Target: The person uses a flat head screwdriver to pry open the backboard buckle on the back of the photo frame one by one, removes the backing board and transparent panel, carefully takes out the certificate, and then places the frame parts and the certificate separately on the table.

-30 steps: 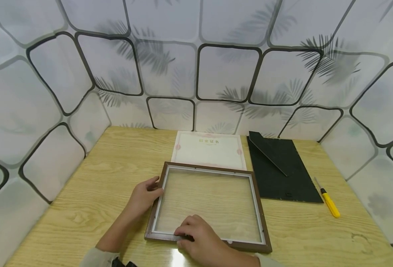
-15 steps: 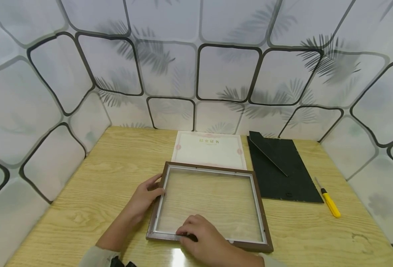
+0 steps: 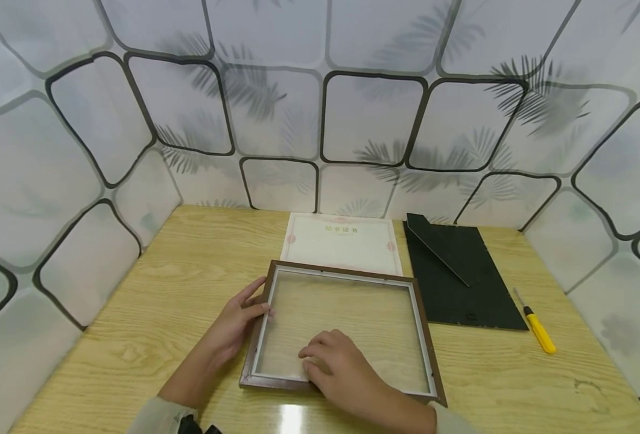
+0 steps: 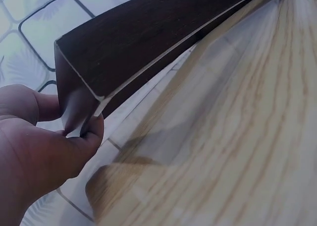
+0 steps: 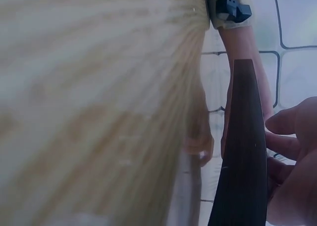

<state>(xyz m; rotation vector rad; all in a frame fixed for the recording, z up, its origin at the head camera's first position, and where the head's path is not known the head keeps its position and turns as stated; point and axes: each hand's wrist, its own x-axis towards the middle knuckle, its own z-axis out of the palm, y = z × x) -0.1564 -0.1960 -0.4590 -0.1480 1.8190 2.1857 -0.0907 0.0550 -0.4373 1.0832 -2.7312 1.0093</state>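
Note:
A brown picture frame with a white inner lip and a clear pane lies in front of me in the head view. My left hand grips its left side, thumb over the top of the rim; the left wrist view has the fingers pinching the frame's edge. Over the near edge hovers my right hand, fingers loosely curled above the pane and holding nothing visible. In the right wrist view this hand is beside the frame's dark side; whether it touches cannot be told.
Behind the frame lies a white certificate with pink ornaments. A black backing board with a stand leg is to its right. Further right rests a screwdriver with a yellow handle. Patterned walls enclose the wooden table at the back and sides.
My right hand has come up off the frame's near rim and moved slightly right and away from me over the pane. The left hand keeps its hold; the frame has shifted slightly.

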